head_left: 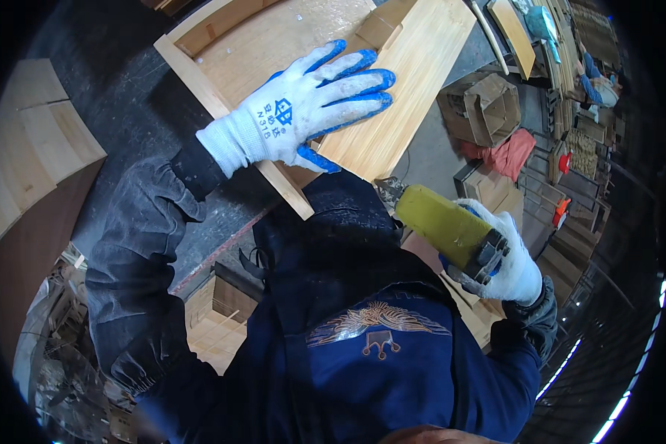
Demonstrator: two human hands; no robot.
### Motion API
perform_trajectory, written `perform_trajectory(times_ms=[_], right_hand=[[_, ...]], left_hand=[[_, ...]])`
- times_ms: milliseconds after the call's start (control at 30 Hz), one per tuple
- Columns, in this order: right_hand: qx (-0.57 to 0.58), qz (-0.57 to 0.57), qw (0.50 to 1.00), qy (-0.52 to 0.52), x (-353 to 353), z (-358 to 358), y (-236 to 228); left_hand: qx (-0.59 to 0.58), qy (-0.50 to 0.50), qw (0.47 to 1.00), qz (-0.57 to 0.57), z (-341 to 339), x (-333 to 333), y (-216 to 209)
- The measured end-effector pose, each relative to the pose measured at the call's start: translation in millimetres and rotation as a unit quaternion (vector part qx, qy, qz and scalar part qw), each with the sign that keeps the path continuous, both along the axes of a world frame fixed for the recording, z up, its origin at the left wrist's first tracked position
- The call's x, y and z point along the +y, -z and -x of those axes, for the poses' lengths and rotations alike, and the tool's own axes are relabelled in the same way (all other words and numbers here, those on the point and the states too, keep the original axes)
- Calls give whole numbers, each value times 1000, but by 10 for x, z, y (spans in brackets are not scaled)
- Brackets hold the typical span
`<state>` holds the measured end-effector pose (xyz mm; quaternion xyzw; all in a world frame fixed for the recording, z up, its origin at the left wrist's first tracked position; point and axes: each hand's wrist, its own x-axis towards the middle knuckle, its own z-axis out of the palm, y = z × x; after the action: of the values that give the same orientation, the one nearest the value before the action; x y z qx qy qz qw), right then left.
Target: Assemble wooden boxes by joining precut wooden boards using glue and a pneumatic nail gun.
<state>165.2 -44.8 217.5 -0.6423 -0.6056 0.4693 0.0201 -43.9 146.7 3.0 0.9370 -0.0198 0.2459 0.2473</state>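
Wooden board [422, 66] lies toward one o'clock, its six-o'clock end near the metal head [388, 191] of the yellow-green tool [440, 222]. The left grip [303, 111] is spread palm-down over board and wooden frame [192, 78]; how firmly it presses, I cannot tell. The right grip [514, 263], toward four o'clock, is closed around the tool. Best brace the board flat, fingers well clear of that head.

Your gloved left hand [303, 111] spreads over a wooden board [414, 81]; your gloved right hand [516, 263] grips an olive-yellow handheld tool [440, 224].
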Motion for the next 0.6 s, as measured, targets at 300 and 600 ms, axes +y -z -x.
perform_trajectory(times_ms=[300, 600], right_hand=[[20, 38, 998, 35, -4, 16, -21], [-67, -20, 991, 113, -459, -3, 69]], left_hand=[[-5, 4, 1000, -4, -15, 7, -1], [-63, -14, 998, 11, 47, -66, 83]])
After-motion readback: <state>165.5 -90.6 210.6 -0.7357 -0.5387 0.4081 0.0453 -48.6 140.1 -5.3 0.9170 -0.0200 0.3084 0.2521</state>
